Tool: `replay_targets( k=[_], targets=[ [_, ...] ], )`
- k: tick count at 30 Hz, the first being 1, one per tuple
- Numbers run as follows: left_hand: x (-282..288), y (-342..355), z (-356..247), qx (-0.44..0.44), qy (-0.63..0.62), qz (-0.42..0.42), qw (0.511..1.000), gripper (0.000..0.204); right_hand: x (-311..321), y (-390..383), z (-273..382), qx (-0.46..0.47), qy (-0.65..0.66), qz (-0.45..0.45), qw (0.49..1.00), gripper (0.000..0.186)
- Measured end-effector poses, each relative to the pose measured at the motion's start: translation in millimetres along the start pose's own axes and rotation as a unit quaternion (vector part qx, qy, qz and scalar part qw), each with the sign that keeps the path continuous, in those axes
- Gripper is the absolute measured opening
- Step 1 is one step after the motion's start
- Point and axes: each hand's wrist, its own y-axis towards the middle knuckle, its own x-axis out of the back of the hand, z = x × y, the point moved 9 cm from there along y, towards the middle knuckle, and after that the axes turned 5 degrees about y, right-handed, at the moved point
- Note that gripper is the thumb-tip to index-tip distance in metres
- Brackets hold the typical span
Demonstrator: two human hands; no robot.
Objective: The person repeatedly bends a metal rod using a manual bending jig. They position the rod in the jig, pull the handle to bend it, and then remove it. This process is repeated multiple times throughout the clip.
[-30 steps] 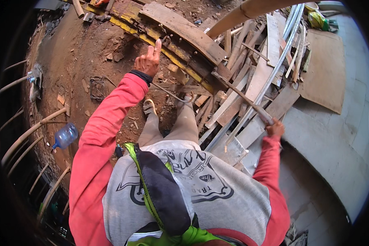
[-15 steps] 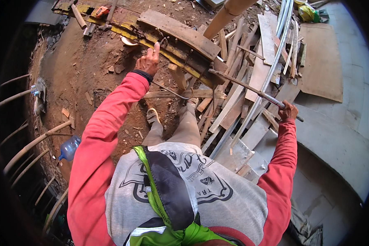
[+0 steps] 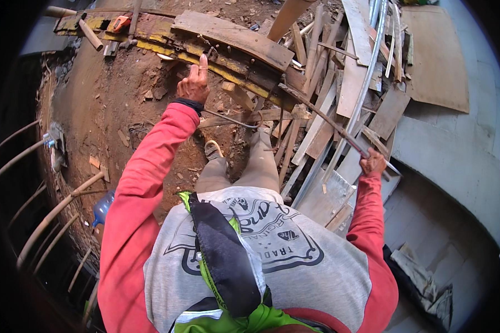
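My right hand [image 3: 373, 163] is wrapped round the near end of a long metal bar [image 3: 334, 123]. The bar slants up and left, its far end at the right end of a yellow-edged, worn beam [image 3: 214, 64]. My left hand [image 3: 193, 84] is at the beam's near edge, the index finger stretched out and the others curled. What those curled fingers hold is hidden. A thin bent metal rod [image 3: 230, 119] runs out from beside my left wrist and curves near my feet. Small metal pegs stand up on the beam.
A plank [image 3: 236, 40] lies on the beam, with an orange-handled tool [image 3: 119, 23] farther left. Scrap wood [image 3: 316, 130] is piled right of my legs, crossed by long metal lengths [image 3: 366, 77]. A plywood sheet [image 3: 436, 58] lies at right. Left are a blue bottle [image 3: 103, 208] and bamboo poles [image 3: 55, 205].
My right hand has come nearer to my body and to the left, swinging the bar with it. The left hand keeps its place at the beam. The whole view has shifted slightly.
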Motion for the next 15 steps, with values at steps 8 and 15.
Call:
replay_targets(
  k=[8,15],
  targets=[
    [-1.4,2.0,0.6,-0.009,-0.027,-0.008,1.0,0.065,-24.6,-117.5,47.4,-0.126,0.102,0.038,0.986,0.019],
    [-1.7,2.3,2.2,-0.006,-0.04,-0.019,0.999,0.057,-42.5,-178.0,86.0,-0.192,0.158,0.034,0.968,0.022]
  ],
)
